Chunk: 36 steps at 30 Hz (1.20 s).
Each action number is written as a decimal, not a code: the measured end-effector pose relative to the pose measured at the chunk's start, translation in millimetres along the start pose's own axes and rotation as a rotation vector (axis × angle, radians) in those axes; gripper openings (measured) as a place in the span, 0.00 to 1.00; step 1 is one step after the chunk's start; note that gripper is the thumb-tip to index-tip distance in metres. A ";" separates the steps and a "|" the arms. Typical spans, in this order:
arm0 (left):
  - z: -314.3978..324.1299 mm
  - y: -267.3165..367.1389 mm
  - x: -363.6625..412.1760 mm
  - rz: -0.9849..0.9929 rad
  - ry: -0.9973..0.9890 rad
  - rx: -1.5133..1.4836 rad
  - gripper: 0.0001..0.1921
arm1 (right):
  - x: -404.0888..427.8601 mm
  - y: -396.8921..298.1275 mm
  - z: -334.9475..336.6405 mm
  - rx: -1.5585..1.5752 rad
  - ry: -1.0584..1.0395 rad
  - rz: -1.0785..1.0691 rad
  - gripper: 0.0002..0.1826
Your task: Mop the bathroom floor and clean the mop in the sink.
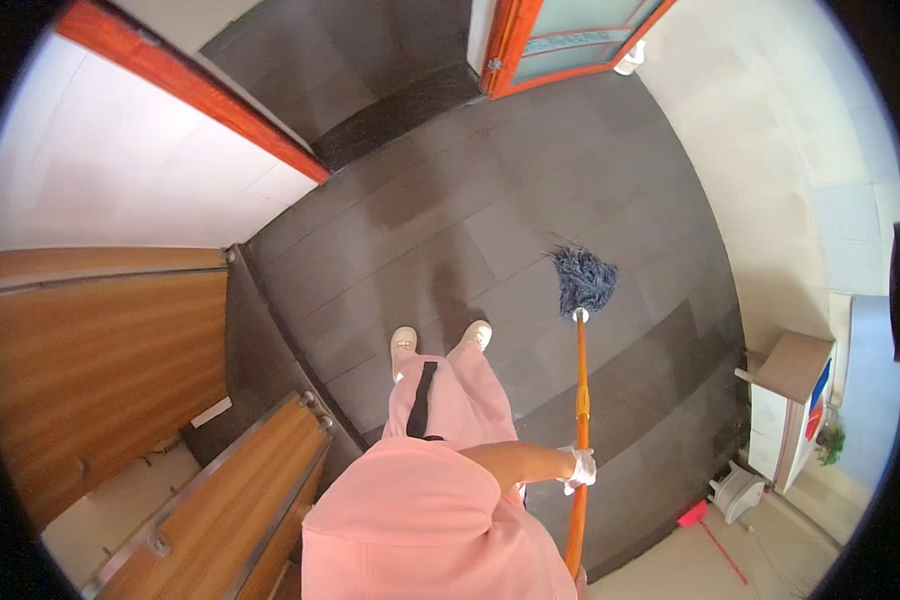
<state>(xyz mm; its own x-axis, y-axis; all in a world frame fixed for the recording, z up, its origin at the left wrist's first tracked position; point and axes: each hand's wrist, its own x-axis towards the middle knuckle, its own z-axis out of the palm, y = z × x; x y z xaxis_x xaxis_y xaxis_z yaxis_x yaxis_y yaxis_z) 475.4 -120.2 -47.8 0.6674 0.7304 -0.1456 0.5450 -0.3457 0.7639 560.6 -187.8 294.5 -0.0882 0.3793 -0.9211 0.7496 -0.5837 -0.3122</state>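
My left hand (581, 469), in a thin whitish glove, is closed around the orange handle of a string mop (583, 420). That arm reaches across the front of my body to the right. Lower on the picture, a sliver of my right hand (582, 580) shows against the upper end of the handle; most of it is hidden by my pink top and the frame's edge. The mop's dark blue-grey strands (588, 279) lie spread on the grey tiled floor (450, 217), ahead and to the right of my light shoes (403, 341).
An orange-framed glass door (570, 45) stands at the top beside a doorway. Brown wooden panels (105, 360) line the left. A white cabinet (776, 427), a grey plastic stool (736, 491) and a red dustpan (694, 514) stand at right. Darker patches mark the floor.
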 end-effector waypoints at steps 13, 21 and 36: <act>-53.4 -27.7 -133.0 -0.293 0.289 0.065 0.10 | -0.4 -32.2 42.2 -0.689 -0.099 -0.262 0.26; -42.6 -55.6 -236.3 -0.590 0.569 0.160 0.08 | 25.5 -72.8 84.5 -0.617 -0.443 -0.257 0.29; 84.5 -62.2 -379.0 -0.982 1.038 0.095 0.08 | 121.5 -84.2 144.3 -0.742 -0.796 -0.170 0.38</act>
<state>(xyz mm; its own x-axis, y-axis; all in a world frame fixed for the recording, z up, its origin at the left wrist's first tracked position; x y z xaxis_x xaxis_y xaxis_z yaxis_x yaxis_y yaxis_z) 231.5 -425.2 -93.2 -0.6368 0.7704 -0.0317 0.6189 0.5353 0.5748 392.1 -196.2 175.2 -0.4252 -0.3131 -0.8492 0.8721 0.1095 -0.4770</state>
